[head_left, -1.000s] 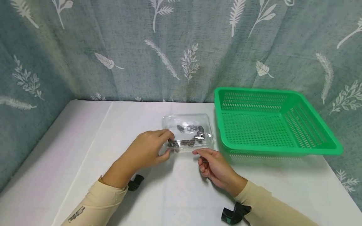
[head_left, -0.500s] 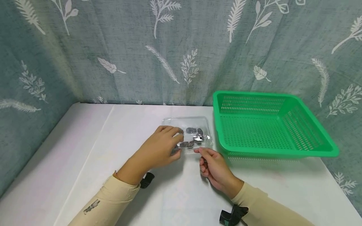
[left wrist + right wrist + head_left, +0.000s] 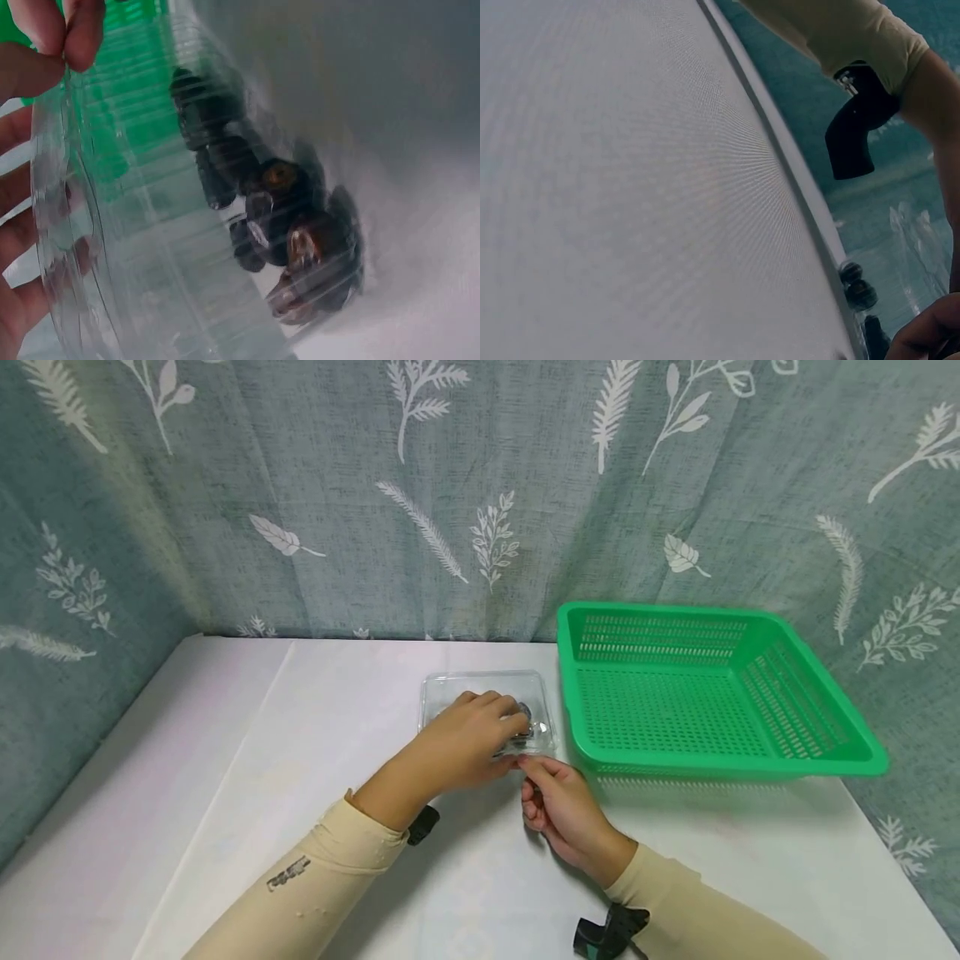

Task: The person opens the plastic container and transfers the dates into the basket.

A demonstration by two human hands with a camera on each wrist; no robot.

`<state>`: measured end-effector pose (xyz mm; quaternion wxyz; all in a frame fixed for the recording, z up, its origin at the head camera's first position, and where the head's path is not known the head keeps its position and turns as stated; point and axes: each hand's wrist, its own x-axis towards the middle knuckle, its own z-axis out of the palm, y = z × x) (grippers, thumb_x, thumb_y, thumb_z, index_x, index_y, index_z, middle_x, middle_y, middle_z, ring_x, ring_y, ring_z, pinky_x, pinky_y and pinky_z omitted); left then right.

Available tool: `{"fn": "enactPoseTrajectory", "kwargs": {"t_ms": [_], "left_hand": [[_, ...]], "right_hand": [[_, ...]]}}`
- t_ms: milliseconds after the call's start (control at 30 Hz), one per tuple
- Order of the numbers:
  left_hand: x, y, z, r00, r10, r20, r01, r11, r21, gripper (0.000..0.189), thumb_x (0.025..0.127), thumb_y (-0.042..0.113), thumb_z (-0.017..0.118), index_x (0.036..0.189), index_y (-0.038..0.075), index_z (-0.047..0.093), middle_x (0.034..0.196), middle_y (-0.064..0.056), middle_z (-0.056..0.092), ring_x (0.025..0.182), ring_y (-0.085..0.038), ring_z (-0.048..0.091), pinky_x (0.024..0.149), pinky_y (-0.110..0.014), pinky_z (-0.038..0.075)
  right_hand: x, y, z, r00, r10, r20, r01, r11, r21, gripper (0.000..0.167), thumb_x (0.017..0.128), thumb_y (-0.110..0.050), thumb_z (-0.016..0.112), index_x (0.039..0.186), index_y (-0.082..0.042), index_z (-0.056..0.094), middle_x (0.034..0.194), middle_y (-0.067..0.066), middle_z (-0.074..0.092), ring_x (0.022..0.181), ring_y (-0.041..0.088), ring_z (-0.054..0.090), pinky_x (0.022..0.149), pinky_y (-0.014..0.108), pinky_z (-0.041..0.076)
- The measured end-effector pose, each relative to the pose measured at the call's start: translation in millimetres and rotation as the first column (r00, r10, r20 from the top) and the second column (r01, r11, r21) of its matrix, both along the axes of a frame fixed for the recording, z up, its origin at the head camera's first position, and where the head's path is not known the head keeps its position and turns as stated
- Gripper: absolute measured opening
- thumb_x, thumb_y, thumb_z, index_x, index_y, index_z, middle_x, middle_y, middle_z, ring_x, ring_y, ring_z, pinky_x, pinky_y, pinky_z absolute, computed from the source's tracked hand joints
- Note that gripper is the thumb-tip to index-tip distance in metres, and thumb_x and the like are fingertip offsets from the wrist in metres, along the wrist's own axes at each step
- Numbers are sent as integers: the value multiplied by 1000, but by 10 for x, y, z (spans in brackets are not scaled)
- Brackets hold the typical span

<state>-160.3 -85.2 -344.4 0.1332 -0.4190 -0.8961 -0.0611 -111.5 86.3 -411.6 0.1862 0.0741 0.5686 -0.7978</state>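
Note:
A clear plastic clamshell box (image 3: 480, 682) lies on the white-covered table, with several dark, glossy dates (image 3: 266, 210) showing through its ribbed wall. My left hand (image 3: 468, 739) arches over the box, its fingers curled across the lid and its thumb at the near edge. At the near right corner my right hand (image 3: 564, 814) pinches the rim between thumb and forefinger, its other fingers curled under. Fingertips of the two hands meet at this rim in the left wrist view. Most of the dates are hidden behind my left hand in the head view.
A green plastic basket (image 3: 712, 767) with slotted walls stands right of the box. Behind the table hangs a grey-green curtain (image 3: 337, 510) with white leaf prints. Black wrist mounts (image 3: 609, 931) hang below the sleeves.
My left hand has slid rightward over the box to its near right corner, where it now meets my right hand. My right hand has barely moved.

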Motion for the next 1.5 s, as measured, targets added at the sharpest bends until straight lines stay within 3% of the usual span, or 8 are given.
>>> {"fn": "enactPoseTrajectory", "kwargs": {"t_ms": [467, 800, 967, 1100, 1200, 1367, 1433, 1500], "left_hand": [[-33, -15, 64, 1000, -28, -4, 28, 999, -39, 26, 82, 24, 81, 103, 18, 69, 103, 3, 68, 96, -18, 67, 87, -40, 54], [-70, -84, 153, 999, -41, -14, 42, 998, 48, 21, 87, 18, 75, 108, 19, 70, 105, 3, 71, 99, -17, 68, 89, -40, 55], [-103, -179, 197, 984, 41, -173, -21, 993, 117, 20, 89, 24, 74, 109, 19, 71, 106, 1, 72, 102, -20, 68, 89, -42, 52], [-142, -314, 233, 945, 164, -283, -110, 974, 196, 21, 89, 25, 75, 109, 19, 71, 104, 0, 73, 98, -22, 68, 91, -45, 49], [-173, -436, 226, 924, 242, -295, -164, 950, 264, 22, 88, 21, 75, 109, 18, 71, 102, -1, 73, 94, -24, 68, 90, -47, 48], [-243, -629, 142, 931, 329, -156, -246, 884, 398, 27, 89, 11, 72, 115, 13, 69, 102, -6, 73, 93, -27, 69, 82, -47, 51], [-270, -690, 84, 942, 335, -16, -292, 842, 454, 35, 92, 12, 69, 126, 12, 64, 110, -9, 71, 101, -29, 68, 86, -48, 53], [-297, -739, 13, 937, 310, 162, -348, 790, 504, 44, 96, 14, 65, 139, 13, 54, 123, -11, 67, 111, -29, 65, 92, -48, 54]], "right_hand": [[4, -5, 20, 1000, 8, 7, -8, 1000, 23, 29, 104, -21, 52, 118, 1, 63, 63, -6, 50, 48, 3, 41, 42, 14, 34], [-2, 9, 35, 999, 44, -15, -44, 998, 35, 35, 104, -23, 53, 122, 6, 60, 63, -6, 50, 48, 3, 42, 43, 15, 34], [-4, 15, 30, 998, 59, -7, -58, 997, 42, 33, 104, -23, 52, 121, 5, 61, 63, -6, 50, 48, 3, 43, 43, 15, 34], [-6, 9, 39, 999, 51, -9, -51, 998, 34, 31, 103, -23, 54, 118, 3, 63, 63, -5, 51, 48, 4, 43, 43, 15, 34], [-8, 7, 41, 999, 53, -7, -52, 998, 37, 31, 102, -22, 55, 119, 2, 64, 64, -5, 51, 48, 4, 43, 43, 15, 34], [2, 12, 33, 998, 62, 0, -62, 997, 34, 30, 103, -22, 55, 119, 2, 64, 63, -5, 52, 48, 4, 44, 43, 15, 34], [8, 12, 27, 998, 65, -7, -64, 997, 32, 30, 103, -22, 54, 119, 2, 64, 63, -5, 52, 48, 4, 44, 43, 15, 34], [11, 9, 20, 997, 73, -15, -73, 997, 31, 31, 103, -22, 55, 120, 2, 63, 63, -6, 52, 48, 4, 44, 43, 14, 34]]}}
